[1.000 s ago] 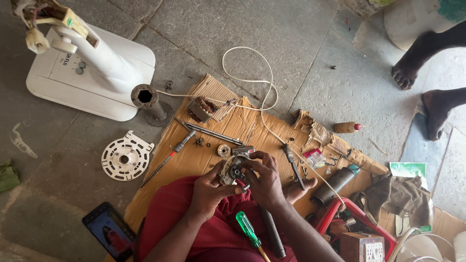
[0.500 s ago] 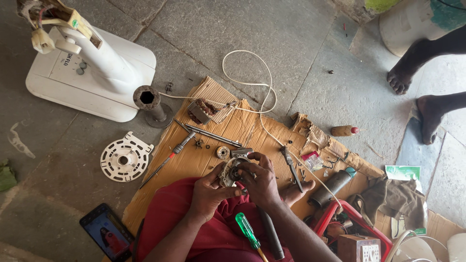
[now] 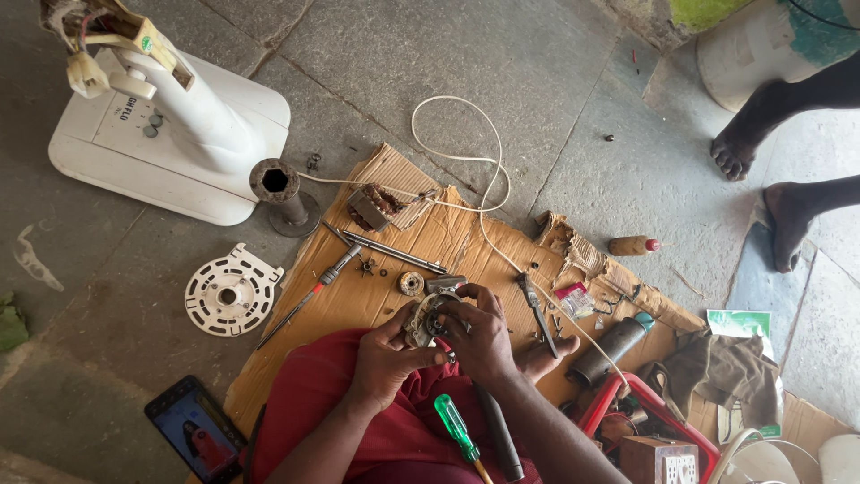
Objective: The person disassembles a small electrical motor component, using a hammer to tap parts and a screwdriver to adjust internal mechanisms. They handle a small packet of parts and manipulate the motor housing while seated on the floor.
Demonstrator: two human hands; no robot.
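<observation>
Far beyond the fingertips, up and to the left, stands the white fan base (image 3: 134,152) with its bare column, the biggest thing here. Under both hands lies the torn cardboard sheet (image 3: 466,246), spread on the stone floor. Left of the fingers, off the cardboard, rests a round white slotted plate (image 3: 233,291). Ahead of the fingers a white cord (image 3: 488,152) loops across the cardboard. Below the wrists, on the red cloth over the person's lap, a green-handled screwdriver (image 3: 455,424) lies beside a dark handle. Lower left of the hands, a phone (image 3: 195,430) lies face up with its screen lit.

Between the 2 hands sits the small motor part (image 3: 426,320), a greyish metal piece, raised just above the cardboard. The left hand (image 3: 387,357) cups it from below, fingers curled against its side. The right hand (image 3: 484,333) covers it from above, fingers bent and pressed close together on its top.
</observation>
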